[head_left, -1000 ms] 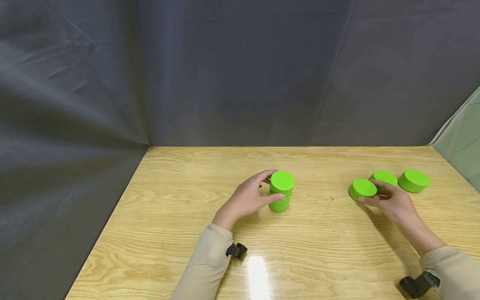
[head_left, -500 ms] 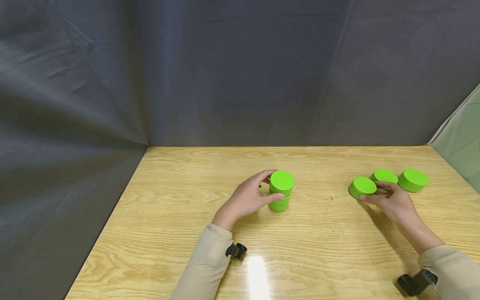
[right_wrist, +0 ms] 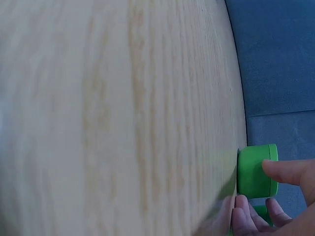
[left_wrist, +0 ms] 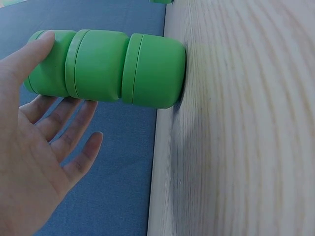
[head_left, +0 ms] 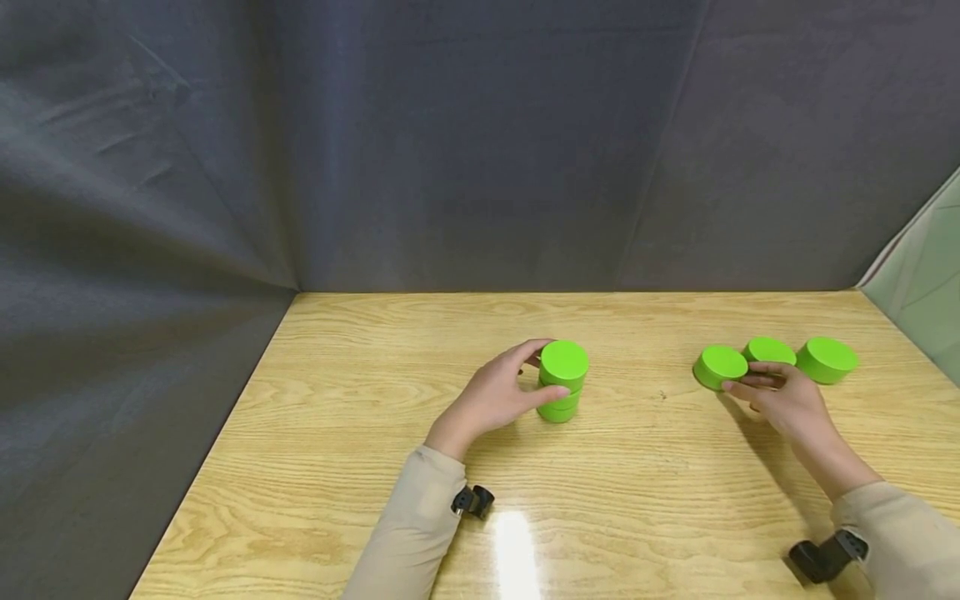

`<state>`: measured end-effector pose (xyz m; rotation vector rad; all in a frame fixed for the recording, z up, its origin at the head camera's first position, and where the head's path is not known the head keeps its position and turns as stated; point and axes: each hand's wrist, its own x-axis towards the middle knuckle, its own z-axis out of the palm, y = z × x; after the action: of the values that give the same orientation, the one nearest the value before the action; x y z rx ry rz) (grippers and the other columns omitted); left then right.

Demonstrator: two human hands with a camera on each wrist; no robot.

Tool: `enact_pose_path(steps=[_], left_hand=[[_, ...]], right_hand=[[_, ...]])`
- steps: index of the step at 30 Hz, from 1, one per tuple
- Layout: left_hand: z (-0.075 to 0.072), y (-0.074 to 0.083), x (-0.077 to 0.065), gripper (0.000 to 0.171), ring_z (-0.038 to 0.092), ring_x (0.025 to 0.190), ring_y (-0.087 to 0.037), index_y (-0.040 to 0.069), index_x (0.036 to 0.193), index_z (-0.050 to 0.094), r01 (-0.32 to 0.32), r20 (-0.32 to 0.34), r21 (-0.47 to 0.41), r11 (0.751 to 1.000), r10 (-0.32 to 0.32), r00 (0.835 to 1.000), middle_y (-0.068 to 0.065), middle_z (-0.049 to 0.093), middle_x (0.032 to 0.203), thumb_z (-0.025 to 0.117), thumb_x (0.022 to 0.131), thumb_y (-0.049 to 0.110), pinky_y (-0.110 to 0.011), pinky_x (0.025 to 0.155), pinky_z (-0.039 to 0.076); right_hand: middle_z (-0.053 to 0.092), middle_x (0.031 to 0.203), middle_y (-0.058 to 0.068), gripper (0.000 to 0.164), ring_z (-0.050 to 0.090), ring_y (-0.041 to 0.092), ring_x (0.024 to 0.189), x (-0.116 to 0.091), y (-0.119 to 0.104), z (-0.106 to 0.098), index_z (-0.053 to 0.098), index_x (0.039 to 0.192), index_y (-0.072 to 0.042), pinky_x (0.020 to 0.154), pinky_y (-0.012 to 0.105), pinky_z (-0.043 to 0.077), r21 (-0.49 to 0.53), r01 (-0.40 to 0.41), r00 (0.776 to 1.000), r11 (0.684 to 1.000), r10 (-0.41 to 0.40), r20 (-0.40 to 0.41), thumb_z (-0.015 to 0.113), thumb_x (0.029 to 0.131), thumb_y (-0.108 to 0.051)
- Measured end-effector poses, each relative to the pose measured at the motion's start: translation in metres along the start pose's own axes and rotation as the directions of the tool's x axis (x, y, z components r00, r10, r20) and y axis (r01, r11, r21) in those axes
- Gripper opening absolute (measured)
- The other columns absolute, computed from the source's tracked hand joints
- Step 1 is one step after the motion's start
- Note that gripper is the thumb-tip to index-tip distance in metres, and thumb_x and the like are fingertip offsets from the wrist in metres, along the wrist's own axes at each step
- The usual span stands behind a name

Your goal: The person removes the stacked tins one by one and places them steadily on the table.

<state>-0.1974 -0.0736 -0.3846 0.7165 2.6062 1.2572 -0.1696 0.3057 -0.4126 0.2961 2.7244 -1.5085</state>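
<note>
Three round green lidded containers (head_left: 564, 362) stand stacked upright on the wooden table, near its middle. My left hand (head_left: 491, 398) holds the stack from the left, its thumb (left_wrist: 37, 56) on the near side of the top container and its fingers behind. At the right, my right hand (head_left: 791, 406) holds a single green container (head_left: 720, 367) by its right side. In the right wrist view the thumb (right_wrist: 285, 171) presses on this container near its lid seam, while the other fingers bend along its lower edge, close to the tabletop.
Two more green containers stand behind the right hand: one (head_left: 769, 350) right beside the held one, partly hidden by the fingers, and another (head_left: 827, 360) farther right. A dark cloth (head_left: 480, 167) hangs along the back and left edges of the table (head_left: 360, 358).
My right hand and the green container at it have shifted slightly away toward the back and a little left. The left hand and the stack have stayed in place.
</note>
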Motion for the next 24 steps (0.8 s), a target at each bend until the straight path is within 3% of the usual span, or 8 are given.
enact_pose_path(steps=[7,13,24], left_hand=[[-0.001,0.0,0.0,0.067,0.052,0.117,-0.009,0.037,0.146,0.044,-0.001,0.001,-0.002,1.0,0.001,1.0,0.015,0.057,0.121,0.07,0.087,0.055,-0.046,0.097,0.046],[-0.001,0.002,0.0,0.067,0.052,0.116,-0.009,0.038,0.146,0.044,-0.003,0.004,-0.01,1.0,0.003,1.0,0.015,0.057,0.12,0.071,0.087,0.054,-0.047,0.097,0.046],[-0.001,0.001,0.0,0.067,0.052,0.116,-0.009,0.038,0.146,0.043,-0.002,0.005,-0.002,1.0,0.002,1.0,0.016,0.056,0.122,0.071,0.087,0.055,-0.047,0.097,0.046]], right_hand=[[0.054,0.09,-0.017,0.07,0.05,-0.015,0.074,-0.001,-0.002,-0.001,0.027,0.139,0.023,0.064,0.016,0.051,0.01,0.008,1.0,1.0,-0.008,0.004,0.064,0.098,-0.02],[0.051,0.087,-0.027,0.071,0.051,-0.016,0.076,-0.003,-0.001,-0.004,0.028,0.14,0.022,0.065,0.015,0.051,0.022,0.027,1.0,0.999,-0.027,-0.002,0.065,0.097,-0.021],[0.054,0.089,-0.034,0.065,0.055,-0.013,0.078,-0.012,-0.003,-0.01,0.035,0.139,0.018,0.065,0.016,0.053,0.076,0.05,0.998,0.996,-0.048,-0.028,0.065,0.098,-0.021]])
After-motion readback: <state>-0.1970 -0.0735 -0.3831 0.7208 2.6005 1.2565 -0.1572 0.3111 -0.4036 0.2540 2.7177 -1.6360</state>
